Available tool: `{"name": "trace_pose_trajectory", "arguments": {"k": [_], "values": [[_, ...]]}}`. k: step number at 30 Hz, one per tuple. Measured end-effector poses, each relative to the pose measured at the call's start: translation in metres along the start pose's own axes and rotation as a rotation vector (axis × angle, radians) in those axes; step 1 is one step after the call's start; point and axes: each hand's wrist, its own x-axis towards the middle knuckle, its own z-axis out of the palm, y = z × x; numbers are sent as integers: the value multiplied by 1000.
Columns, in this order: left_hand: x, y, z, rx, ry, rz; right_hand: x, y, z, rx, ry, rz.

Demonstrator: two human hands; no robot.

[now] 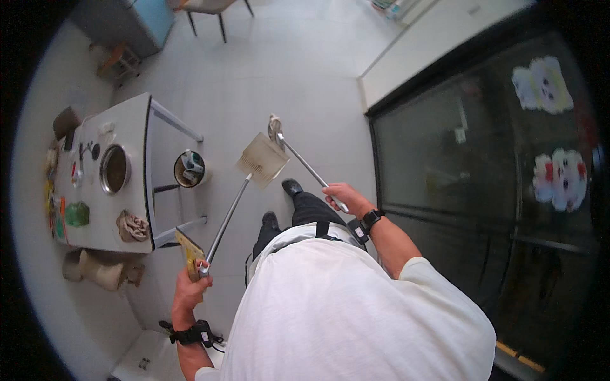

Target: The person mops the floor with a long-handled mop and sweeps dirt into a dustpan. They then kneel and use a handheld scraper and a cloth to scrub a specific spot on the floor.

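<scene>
My left hand [192, 285] grips the end of a long-handled dustpan and, along with it, a yellow flat-bladed tool [190, 252], perhaps a squeegee. The dustpan's metal pole [228, 216] runs up to its pale pan [263, 159], which has a row of comb teeth and lies in front of my feet. My right hand [347, 196] is closed around a second metal handle [305, 163]. At that handle's far end a greyish, crumpled cloth or mop head [275, 127] touches or nearly touches the pan's upper edge; I cannot tell which.
On the left stands a white table [138, 138] with a steel bowl [115, 169], a crumpled cloth [132, 225] and a green bag [77, 214]. A bin [189, 169] holding rubbish is beside it. Dark glass sliding doors [443, 147] line the right. A chair [209, 6] stands at the top.
</scene>
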Motion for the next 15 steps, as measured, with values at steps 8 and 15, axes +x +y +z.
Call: {"name": "trace_pose_trajectory", "arguments": {"k": [8, 15], "values": [[71, -109, -88, 11, -202, 184, -29, 138, 167, 207, 152, -75], [126, -175, -103, 60, -220, 230, 9, 224, 239, 194, 218, -145]]}}
